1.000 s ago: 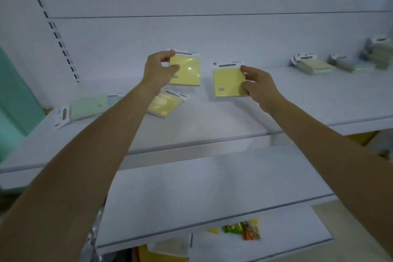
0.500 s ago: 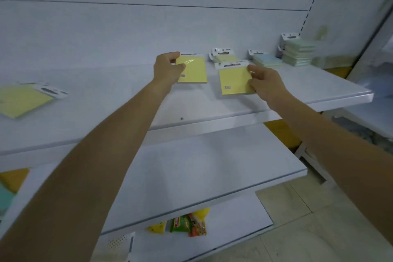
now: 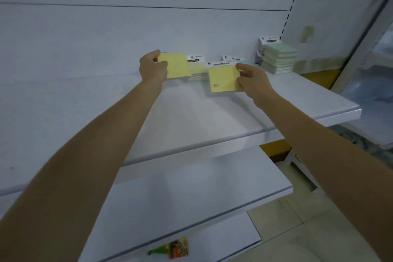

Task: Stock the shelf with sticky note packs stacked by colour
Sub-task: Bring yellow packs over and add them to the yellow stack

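Observation:
My left hand (image 3: pixel 152 68) grips a yellow sticky note pack (image 3: pixel 177 65) by its left edge, held over the white upper shelf (image 3: pixel 191 125). My right hand (image 3: pixel 252 80) holds a second yellow pack (image 3: pixel 224 80) by its right edge, a little lower and to the right. Behind and between them a short stack of packs (image 3: pixel 198 71) with a white header card lies on the shelf. A pale blue pack (image 3: pixel 247 62) peeks out behind my right hand. A tall stack of green packs (image 3: pixel 277 57) stands at the far right of the shelf.
The shelf's right end (image 3: pixel 353 112) stops beside a slanted upright post (image 3: pixel 359 42). A lower white shelf (image 3: pixel 191 193) juts out beneath. A colourful snack bag (image 3: pixel 174 249) lies on the bottom shelf. Tiled floor (image 3: pixel 297 229) shows at lower right.
My view has swung right along the shelf and both hands have carried their yellow packs rightward, close to the stacks at the right end. The loose packs at the left are out of view.

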Demonstrator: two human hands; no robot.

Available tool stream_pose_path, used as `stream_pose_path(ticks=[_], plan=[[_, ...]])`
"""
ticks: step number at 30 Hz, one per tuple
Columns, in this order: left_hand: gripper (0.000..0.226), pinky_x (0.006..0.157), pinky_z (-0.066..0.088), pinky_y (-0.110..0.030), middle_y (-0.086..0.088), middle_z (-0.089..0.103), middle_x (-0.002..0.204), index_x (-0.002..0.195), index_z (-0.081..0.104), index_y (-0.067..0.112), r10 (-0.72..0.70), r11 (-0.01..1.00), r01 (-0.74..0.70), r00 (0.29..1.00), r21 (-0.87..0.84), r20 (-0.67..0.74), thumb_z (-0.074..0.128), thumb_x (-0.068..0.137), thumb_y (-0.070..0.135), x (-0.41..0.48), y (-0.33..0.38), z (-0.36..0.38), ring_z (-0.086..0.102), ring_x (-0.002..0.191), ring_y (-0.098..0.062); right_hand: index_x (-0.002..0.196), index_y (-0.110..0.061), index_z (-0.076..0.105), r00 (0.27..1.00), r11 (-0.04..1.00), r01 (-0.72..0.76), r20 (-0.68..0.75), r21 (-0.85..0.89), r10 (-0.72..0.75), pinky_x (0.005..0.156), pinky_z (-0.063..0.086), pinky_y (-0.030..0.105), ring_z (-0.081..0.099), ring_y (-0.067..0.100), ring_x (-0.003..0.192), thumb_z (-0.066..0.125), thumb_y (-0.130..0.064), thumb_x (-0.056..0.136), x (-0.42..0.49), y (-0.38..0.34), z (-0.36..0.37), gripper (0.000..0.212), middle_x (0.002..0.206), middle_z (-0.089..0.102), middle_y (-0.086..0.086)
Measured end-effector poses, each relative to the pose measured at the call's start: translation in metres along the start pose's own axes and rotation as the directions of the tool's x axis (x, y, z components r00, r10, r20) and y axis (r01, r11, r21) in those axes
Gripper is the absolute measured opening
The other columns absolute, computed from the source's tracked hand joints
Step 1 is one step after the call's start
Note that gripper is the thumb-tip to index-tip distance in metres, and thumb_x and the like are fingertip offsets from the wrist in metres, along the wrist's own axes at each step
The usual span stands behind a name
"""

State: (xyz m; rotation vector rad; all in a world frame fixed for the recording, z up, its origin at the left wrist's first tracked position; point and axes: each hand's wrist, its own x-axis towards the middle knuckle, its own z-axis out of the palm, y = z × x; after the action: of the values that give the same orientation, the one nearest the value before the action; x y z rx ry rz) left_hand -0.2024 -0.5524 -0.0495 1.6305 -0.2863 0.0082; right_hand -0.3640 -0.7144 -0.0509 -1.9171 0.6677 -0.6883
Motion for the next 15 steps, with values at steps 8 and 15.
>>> stream_pose_path(ticks=[8, 15], plan=[[0.05, 0.059, 0.047, -0.014, -0.015, 0.055, 0.125, 0.131, 0.05, 0.009, -0.008, 0.999, 0.003, 0.994, -0.046, -0.111, 0.051, 0.082, -0.002, 0.029, 0.002, 0.013, 0.048, 0.088, -0.015, 0.131, -0.008, 0.048, 0.995, 0.999, 0.035, 0.089, 0.037, -0.038, 0.056, 0.036, 0.006, 0.047, 0.013, 0.094, 0.038, 0.005, 0.087, 0.074, -0.01, 0.026, 0.047, 0.131, 0.055, 0.013], [0.047, 0.048, 0.045, -0.004, -0.013, 0.05, 0.135, 0.132, 0.048, 0.006, 0.041, 0.999, -0.039, 0.974, 0.012, -0.223, 0.052, 0.085, 0.0, 0.035, -0.003, 0.016, 0.057, 0.085, -0.009, 0.131, -0.005, 0.048, 0.962, 0.987, 0.151, 0.237, -0.059, -0.133, 0.084, 0.043, 0.021, 0.052, 0.018, 0.103, 0.042, 0.001, 0.087, 0.112, -0.011, 0.059, 0.045, 0.131, 0.055, 0.015]])
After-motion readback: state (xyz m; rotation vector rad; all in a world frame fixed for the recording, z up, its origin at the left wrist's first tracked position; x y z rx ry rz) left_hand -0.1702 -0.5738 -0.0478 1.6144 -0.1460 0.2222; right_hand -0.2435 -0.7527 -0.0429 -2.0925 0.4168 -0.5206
